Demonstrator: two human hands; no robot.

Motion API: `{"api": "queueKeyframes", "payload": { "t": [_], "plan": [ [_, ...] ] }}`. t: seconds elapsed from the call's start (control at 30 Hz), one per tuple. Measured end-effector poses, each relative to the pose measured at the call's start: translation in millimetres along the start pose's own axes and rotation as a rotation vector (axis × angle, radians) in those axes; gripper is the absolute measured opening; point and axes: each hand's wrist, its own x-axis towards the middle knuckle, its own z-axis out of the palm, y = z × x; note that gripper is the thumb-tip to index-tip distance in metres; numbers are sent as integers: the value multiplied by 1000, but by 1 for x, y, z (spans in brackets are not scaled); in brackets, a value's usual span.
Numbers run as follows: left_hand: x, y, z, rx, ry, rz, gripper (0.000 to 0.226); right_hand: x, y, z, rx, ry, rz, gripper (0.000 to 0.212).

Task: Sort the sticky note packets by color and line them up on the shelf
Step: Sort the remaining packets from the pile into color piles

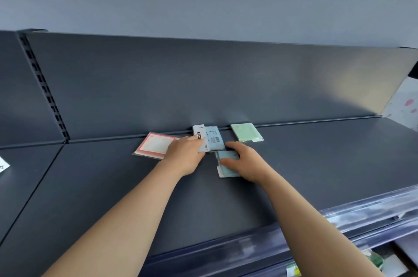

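Pink pkt, blue pkt (barcode up) & green pkt flat along shelf back. 2nd blue pkt just in front.

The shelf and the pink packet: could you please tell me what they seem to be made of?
The shelf looks like painted sheet metal, satin dark grey: soft sheen, slotted upright. The pink packet seems paper in clear plastic film: a transparent margin shows.
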Motion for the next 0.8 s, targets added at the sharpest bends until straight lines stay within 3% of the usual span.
{"api": "queueKeyframes", "payload": {
  "t": [0.2, 0.33, 0.47, 0.57, 0.67, 0.8],
  "plan": [
    [4, -4, 13, -21, 102, -19, 29, 0, 19, -8, 114, -2, 39, 68],
    [5, 1, 11, 165, 131, -12, 20, -4, 15, -9, -21, -81, -22, 68],
    [0, 5, 4, 281, 110, -46, 19, -7, 17, -10, 88, -68, -13, 66],
    [-7, 2, -2, 48, 154, -95, 23, -9, 19, -8, 193, -20, -18, 60],
    [-14, -2, -13, -274, 310, -157, 25, -8, 18, -9, 376, 60, 3, 53],
    [-25, 3, -33, -488, 460, -207, 26, -4, 6, -9, 607, 158, -10, 46]
  ]
}}
